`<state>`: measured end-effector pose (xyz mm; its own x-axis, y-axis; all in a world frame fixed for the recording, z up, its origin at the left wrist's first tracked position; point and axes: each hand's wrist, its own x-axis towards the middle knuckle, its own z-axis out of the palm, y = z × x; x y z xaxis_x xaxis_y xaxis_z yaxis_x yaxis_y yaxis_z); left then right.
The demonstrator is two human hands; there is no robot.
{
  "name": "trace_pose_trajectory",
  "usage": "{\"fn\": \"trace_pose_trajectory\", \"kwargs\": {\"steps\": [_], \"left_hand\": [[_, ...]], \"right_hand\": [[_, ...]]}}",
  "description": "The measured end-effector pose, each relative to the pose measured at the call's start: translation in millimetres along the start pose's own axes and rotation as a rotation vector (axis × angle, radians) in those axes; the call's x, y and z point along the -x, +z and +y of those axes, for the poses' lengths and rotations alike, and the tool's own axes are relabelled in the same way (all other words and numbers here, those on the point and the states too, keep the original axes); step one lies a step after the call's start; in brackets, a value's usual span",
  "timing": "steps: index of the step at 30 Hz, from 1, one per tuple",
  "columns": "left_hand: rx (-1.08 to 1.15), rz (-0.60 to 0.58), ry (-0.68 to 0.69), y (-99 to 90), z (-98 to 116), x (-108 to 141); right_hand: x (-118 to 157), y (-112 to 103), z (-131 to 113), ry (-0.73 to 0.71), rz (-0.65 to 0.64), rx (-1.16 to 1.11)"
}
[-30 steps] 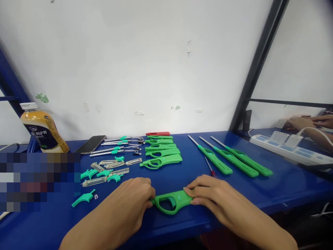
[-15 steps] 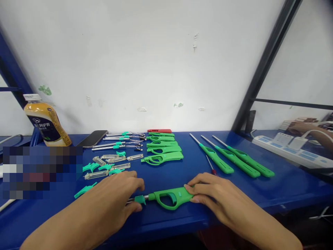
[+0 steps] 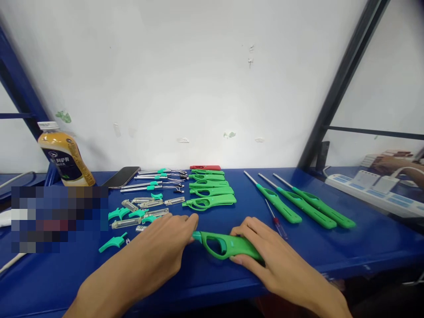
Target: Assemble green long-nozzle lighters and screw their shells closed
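Note:
A green utility lighter (image 3: 236,246) is held between my hands, low over the front of the blue table. My right hand (image 3: 261,254) wraps the rear of its handle, thumb on the near side. My left hand (image 3: 172,240) is closed around the lighter's nozzle end, hiding the metal tube; the teal collar (image 3: 197,236) shows against the green body. A teal trigger sits inside the lighter's loop. Left of my left hand lie loose teal triggers (image 3: 113,242) and clear fuel tanks (image 3: 126,223). Just beyond my right hand is a screwdriver (image 3: 277,223) with a dark red handle.
Green lighter shells (image 3: 212,201) and a red one (image 3: 205,167) lie in a row behind, beside metal tubes with wires (image 3: 142,189). Three assembled lighters (image 3: 298,206) rest at right. A phone (image 3: 122,176), drink bottle (image 3: 68,157) and power strip (image 3: 374,190) stand around. Another person's hand (image 3: 394,164) shows far right.
The teal collar has moved right, against the green body, closing the gap of bare metal. My left hand has closed into a tighter grip. My right hand now covers more of the handle.

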<state>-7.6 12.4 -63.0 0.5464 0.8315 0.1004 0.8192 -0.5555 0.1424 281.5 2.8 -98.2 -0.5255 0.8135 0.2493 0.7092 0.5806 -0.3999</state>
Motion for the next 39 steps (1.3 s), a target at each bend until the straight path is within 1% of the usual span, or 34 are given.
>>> {"fn": "trace_pose_trajectory", "kwargs": {"steps": [2, 5, 9, 14, 19, 22, 25, 27, 29, 31, 34, 37, 39], "left_hand": [[0.026, 0.027, 0.021, -1.4, -3.6, -5.1], [0.056, 0.056, 0.091, -2.2, -6.3, -12.3], [0.014, 0.085, 0.129, -2.6, -3.6, -17.9], [0.076, 0.074, 0.184, -3.8, 0.1, -17.5], [0.118, 0.057, 0.187, -5.8, 3.8, -17.9], [0.106, 0.104, 0.213, -3.6, 5.7, -18.5], [0.074, 0.166, 0.23, 1.5, 5.0, -18.7], [0.049, 0.195, 0.24, 4.1, 3.6, -18.7], [0.028, 0.212, 0.252, 3.7, 1.8, -18.2], [0.016, 0.224, 0.263, -0.2, -0.3, -16.6], [0.01, 0.255, 0.267, -11.3, -5.5, -12.1], [0.019, 0.267, 0.211, -22.4, -10.9, -6.2], [0.05, 0.197, 0.119, -26.4, -11.9, -3.2]], "right_hand": [[0.9, 1.7, 0.4, -0.028, 0.024, 0.023], [4.7, 2.0, 1.5, -0.041, 0.054, 0.036], [8.6, 2.1, 1.5, -0.006, 0.02, -0.018], [9.4, 5.1, 1.7, -0.005, 0.008, -0.003], [10.9, 9.8, 6.1, -0.085, 0.079, 0.063], [13.7, 12.3, 8.9, -0.114, 0.133, 0.09], [15.1, 12.3, 8.6, -0.117, 0.158, 0.08], [14.1, 10.6, 6.3, -0.092, 0.158, 0.053], [12.0, 8.0, 3.4, -0.038, 0.157, 0.006], [9.7, 5.5, 1.8, 0.028, 0.167, -0.057], [7.3, 3.9, 3.5, 0.096, 0.208, -0.162], [7.3, 5.2, 7.4, 0.139, 0.215, -0.237], [7.8, 6.3, 8.7, 0.167, 0.202, -0.261]]}}
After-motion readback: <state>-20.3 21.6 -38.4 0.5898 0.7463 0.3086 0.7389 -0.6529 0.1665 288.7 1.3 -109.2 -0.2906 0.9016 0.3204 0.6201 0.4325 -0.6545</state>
